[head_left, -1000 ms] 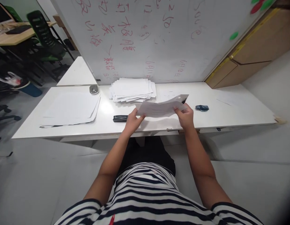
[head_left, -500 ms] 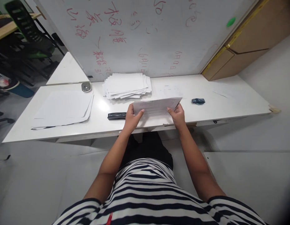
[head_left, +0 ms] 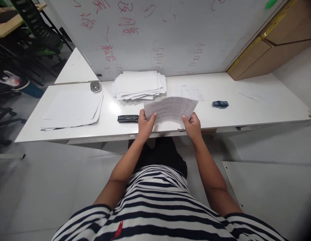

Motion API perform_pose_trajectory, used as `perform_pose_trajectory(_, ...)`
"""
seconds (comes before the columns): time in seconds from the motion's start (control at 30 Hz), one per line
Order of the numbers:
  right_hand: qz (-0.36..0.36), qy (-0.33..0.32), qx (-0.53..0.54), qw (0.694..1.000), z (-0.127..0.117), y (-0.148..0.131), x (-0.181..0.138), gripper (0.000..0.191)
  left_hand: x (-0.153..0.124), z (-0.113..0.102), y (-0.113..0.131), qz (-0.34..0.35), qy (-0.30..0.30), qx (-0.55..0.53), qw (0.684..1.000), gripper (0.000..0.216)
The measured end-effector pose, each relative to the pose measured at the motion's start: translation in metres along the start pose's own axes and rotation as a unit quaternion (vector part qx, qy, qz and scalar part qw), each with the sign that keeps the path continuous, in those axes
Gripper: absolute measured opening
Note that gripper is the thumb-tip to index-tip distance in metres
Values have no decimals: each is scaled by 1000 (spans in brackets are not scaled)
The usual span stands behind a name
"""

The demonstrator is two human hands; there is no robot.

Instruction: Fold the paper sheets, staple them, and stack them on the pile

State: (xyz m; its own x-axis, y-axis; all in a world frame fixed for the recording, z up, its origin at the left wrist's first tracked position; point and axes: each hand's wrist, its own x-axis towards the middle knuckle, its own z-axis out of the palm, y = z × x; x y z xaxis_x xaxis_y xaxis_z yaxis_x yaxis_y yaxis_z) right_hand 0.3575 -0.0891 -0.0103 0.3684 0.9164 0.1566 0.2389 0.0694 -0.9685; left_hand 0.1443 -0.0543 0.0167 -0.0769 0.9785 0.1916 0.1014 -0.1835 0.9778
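Printed paper (head_left: pixel 170 108), one sheet or several, is held up just above the table's front edge and bows between my hands. My left hand (head_left: pixel 146 124) grips its left side, thumb on the near face. On the right side, my right hand (head_left: pixel 191 124) pinches it the same way. A black stapler (head_left: pixel 128 118) lies on the table just left of my left hand, its right end close to the fingers. Behind the held paper sits a thick, uneven stack of white paper (head_left: pixel 139 83).
The white table (head_left: pixel 110 129) also bears flat white sheets (head_left: pixel 72 107) at left, a small grey rounded device (head_left: pixel 95 86), loose printed sheets (head_left: pixel 187 92) and a dark blue crumpled item (head_left: pixel 220 104). A whiteboard (head_left: pixel 170 40) rises behind; cardboard boxes (head_left: pixel 255 60) stand at back right.
The held paper has tilted and curved, so more of its printed face shows. Both hands still grip its sides. The camera view has shifted slightly.
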Motion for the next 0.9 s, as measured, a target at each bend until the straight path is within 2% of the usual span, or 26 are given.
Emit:
perform_pose_trajectory(0.27, -40, 55, -63, 996, 8, 12, -9, 29, -3, -7, -2, 24, 18, 62, 998, 26)
perform_pose_trajectory(0.4, -48, 77, -106, 990, 11, 13, -14, 30, -6, -7, -13, 24, 25, 84, 996, 29)
perform_pose_trajectory(0.5, -53, 88, -135, 985, 5, 8, -16, 30, -11, -11, -10, 51, 11, 71, 996, 36)
perform_pose_trajectory(0.57, -44, 91, -144, 984, -3, 2, -20, 30, -11, -22, -1, 88, -3, 67, 994, 46)
perform_pose_trajectory(0.63, -13, 75, -111, 991, -12, -3, -26, 29, -5, -43, 10, 128, -21, 107, 986, 52)
perform_pose_trajectory(0.73, 78, 44, 32, 995, -22, -8, -42, 29, 14, -82, 17, 166, -73, 254, 950, 44)
perform_pose_trajectory(0.83, 174, 40, 154, 972, -21, -10, -59, 35, 35, -113, 6, 143, -159, 376, 901, 43)
perform_pose_trajectory(0.9, 216, 29, 188, 958, -16, -13, -69, 37, 42, -123, -6, 125, -188, 396, 890, 38)
